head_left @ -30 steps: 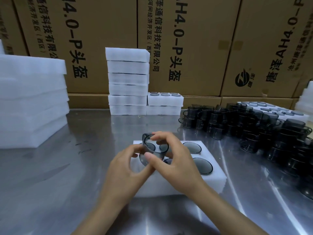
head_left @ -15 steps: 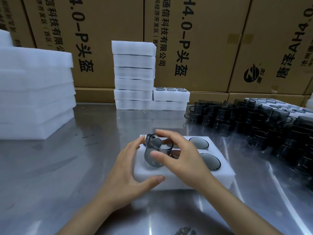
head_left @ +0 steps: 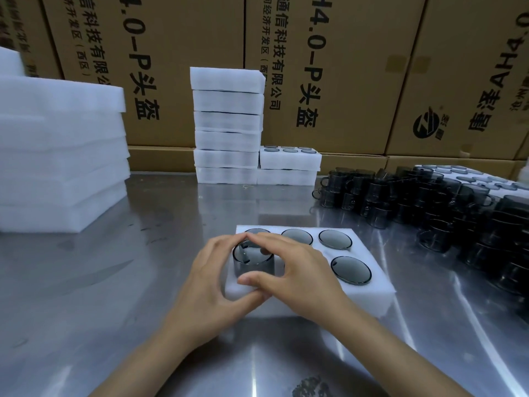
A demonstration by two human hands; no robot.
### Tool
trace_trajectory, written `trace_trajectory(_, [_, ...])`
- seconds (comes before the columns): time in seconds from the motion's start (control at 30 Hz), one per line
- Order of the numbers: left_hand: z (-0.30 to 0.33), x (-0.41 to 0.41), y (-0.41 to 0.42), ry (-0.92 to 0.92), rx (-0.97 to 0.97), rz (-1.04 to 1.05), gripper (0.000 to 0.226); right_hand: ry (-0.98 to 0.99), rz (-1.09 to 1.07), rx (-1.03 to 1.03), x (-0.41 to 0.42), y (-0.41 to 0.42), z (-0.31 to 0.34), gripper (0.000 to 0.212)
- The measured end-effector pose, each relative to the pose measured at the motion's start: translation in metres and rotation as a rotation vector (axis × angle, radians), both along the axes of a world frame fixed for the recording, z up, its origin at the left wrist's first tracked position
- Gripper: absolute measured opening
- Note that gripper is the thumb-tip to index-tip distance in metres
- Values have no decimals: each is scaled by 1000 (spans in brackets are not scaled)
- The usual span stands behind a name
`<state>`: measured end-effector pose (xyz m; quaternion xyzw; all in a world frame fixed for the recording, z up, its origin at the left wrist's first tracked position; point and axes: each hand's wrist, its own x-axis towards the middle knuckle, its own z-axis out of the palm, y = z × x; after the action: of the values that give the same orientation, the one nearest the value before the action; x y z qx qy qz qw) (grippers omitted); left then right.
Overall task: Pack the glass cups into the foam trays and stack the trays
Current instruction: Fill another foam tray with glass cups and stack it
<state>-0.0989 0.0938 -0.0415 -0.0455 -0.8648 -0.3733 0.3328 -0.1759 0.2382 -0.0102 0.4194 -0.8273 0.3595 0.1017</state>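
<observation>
Brown cardboard boxes (head_left: 329,67) line the back wall, printed in black with "4.0-P" and Chinese characters, plus a round black logo on the right-hand box. In front lies a shiny metal surface (head_left: 100,282). Near the middle sits a white foam tray (head_left: 369,290) with six round pockets; four hold dark glass discs seated flush. At the tray's front left pocket a smoky glass cup (head_left: 253,260) stands upright, part way in. The left hand (head_left: 211,287) and right hand (head_left: 297,270) curl around it from either side, fingertips meeting over its rim. Left of the tray the surface lies open up to a tall pile of foam slabs (head_left: 60,156). Behind stands a stack of trays (head_left: 227,124); to the right, crowded rows of dark cups (head_left: 435,204) run to the edge.
</observation>
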Motion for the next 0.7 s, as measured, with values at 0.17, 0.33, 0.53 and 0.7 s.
trace_trajectory(0.17, [1, 1, -2, 20, -73, -9, 67, 29, 1, 70, 1, 2, 1, 65])
trace_trajectory(0.33, [2, 7, -9, 54, -177, -4, 69, 43, 20, 132, 3, 6, 3, 75])
trace_trajectory(0.53, [6, 18, -11, 128, -267, 39, 61, 217, 43, 142, 10, 18, 3, 63])
trace_trajectory(0.7, [6, 20, -8, 110, -382, 103, 51, 270, 34, 267, 14, 16, -1, 67])
